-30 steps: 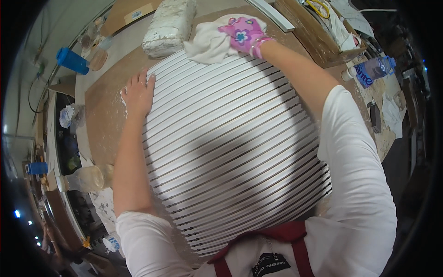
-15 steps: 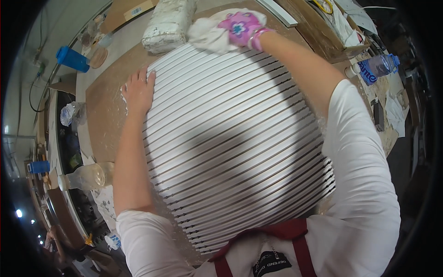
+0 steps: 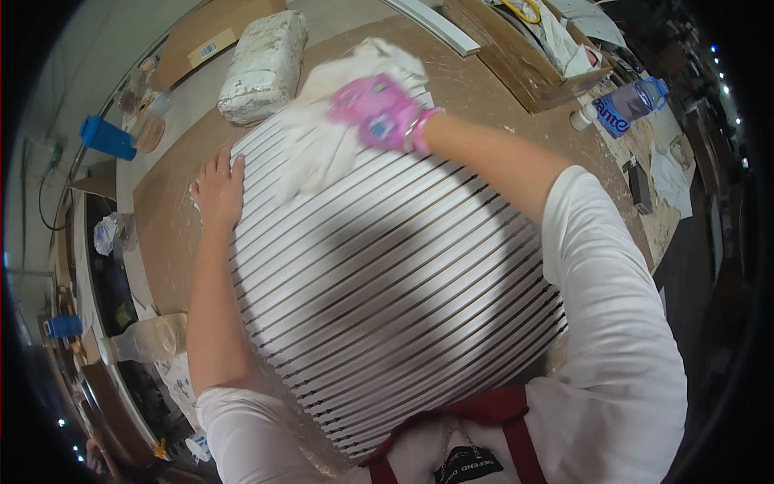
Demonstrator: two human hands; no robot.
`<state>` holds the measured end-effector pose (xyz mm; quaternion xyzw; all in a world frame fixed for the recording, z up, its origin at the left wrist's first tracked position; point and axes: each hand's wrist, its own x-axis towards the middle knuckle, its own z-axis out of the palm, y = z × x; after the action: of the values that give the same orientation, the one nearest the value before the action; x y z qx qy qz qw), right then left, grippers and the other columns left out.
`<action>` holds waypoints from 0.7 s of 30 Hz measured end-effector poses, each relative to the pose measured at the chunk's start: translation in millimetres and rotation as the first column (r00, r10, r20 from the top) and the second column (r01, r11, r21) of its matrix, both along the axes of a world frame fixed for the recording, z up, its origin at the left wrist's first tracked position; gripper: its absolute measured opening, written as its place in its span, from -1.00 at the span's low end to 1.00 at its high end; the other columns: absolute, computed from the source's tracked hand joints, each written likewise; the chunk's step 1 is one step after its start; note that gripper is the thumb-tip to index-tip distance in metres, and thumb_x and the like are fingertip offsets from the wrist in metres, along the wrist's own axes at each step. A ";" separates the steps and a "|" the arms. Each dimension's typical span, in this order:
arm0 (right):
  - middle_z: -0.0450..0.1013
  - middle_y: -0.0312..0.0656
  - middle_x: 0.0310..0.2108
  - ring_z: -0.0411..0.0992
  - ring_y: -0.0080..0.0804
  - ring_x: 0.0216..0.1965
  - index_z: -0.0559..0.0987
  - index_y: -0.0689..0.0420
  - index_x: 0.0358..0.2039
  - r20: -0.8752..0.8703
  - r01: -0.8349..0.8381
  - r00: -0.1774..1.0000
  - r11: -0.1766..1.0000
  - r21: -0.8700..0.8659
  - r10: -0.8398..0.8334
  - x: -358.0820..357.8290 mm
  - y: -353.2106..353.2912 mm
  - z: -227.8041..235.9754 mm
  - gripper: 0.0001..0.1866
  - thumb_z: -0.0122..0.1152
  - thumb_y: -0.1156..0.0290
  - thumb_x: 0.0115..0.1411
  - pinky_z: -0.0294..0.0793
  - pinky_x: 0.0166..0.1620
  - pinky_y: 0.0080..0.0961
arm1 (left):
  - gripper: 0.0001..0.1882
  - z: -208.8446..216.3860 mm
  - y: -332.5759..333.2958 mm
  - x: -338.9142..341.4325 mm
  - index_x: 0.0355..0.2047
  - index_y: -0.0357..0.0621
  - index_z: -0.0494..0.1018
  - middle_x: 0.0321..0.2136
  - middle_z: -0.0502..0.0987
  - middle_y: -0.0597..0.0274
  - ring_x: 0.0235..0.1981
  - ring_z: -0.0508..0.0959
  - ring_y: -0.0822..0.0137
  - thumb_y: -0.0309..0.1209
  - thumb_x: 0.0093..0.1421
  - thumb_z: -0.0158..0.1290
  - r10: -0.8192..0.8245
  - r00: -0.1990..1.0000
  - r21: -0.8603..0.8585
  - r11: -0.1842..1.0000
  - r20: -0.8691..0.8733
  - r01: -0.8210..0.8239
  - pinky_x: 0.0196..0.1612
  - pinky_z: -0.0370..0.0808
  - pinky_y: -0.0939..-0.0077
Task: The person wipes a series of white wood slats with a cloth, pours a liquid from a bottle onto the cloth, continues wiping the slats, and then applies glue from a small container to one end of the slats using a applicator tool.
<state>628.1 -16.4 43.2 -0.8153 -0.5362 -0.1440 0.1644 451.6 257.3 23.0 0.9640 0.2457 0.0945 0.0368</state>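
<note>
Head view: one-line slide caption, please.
Pink-gloved right hand on a whitish cloth over white slats, bare left hand at their left ends.

One bare hand (image 3: 219,192), one gloved hand (image 3: 377,113), one cloth (image 3: 317,161), perhaps over twenty white slats (image 3: 403,197), one block (image 3: 264,68)

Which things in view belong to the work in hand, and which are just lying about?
In use:
- gloved right hand, on the white cloth
- white strips, under the cloth
- bare left hand, at their left ends

Apparently lying about:
- blue cup
- clear bottle, right
- cardboard box
</note>
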 end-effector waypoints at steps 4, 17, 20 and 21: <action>0.51 -0.17 -0.19 0.47 -0.34 -0.14 0.55 0.01 -0.15 -0.157 0.120 0.969 0.920 -0.373 -0.190 119.0 -139.3 -6.6 -0.77 0.00 0.38 0.21 0.42 0.01 -0.46 | -0.48 6.0 -23.0 15.9 0.20 0.15 0.26 0.16 0.32 0.26 0.24 0.20 0.19 0.03 0.31 -0.26 -0.042 0.999 -0.012 0.999 0.003 0.042 0.26 -0.02 -0.13; 0.47 -0.14 -0.18 0.49 -0.21 -0.20 0.54 -0.04 -0.18 -0.136 -0.112 0.986 0.987 -0.111 0.097 -53.8 -38.5 7.0 -0.68 0.13 0.38 -0.02 0.51 -0.21 -0.29 | -0.47 9.1 -60.3 -36.6 0.27 0.16 0.17 0.32 0.07 0.22 0.32 0.05 -0.01 -0.09 0.31 -0.18 -0.223 0.975 -0.022 0.975 0.006 0.223 0.25 -0.02 -0.17; 0.50 -0.11 -0.20 0.52 -0.18 -0.19 0.56 -0.02 -0.15 0.129 0.090 0.990 0.941 -0.326 -0.050 -14.6 -88.3 15.0 -0.69 0.13 0.36 0.04 0.53 -0.19 -0.33 | -0.47 13.3 -66.8 -39.8 0.27 0.18 0.16 0.34 0.04 0.24 0.33 0.04 0.00 -0.07 0.32 -0.24 -0.195 0.981 -0.066 0.979 0.007 0.195 0.29 -0.08 -0.11; 0.50 -0.10 -0.15 0.52 -0.18 -0.17 0.56 -0.01 -0.13 0.132 0.183 0.982 0.849 -0.496 -0.134 -6.4 -99.2 30.7 -0.69 0.11 0.29 0.08 0.53 -0.17 -0.32 | -0.47 10.5 -65.7 -40.4 0.27 0.18 0.16 0.34 0.04 0.24 0.33 0.04 0.00 -0.07 0.32 -0.24 -0.191 0.982 -0.075 0.979 0.014 0.191 0.29 -0.08 -0.11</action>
<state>621.7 -115.6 74.0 -0.8637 -0.4931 -0.0488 -0.0927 411.2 191.6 33.5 0.9807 0.1554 0.0844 0.0834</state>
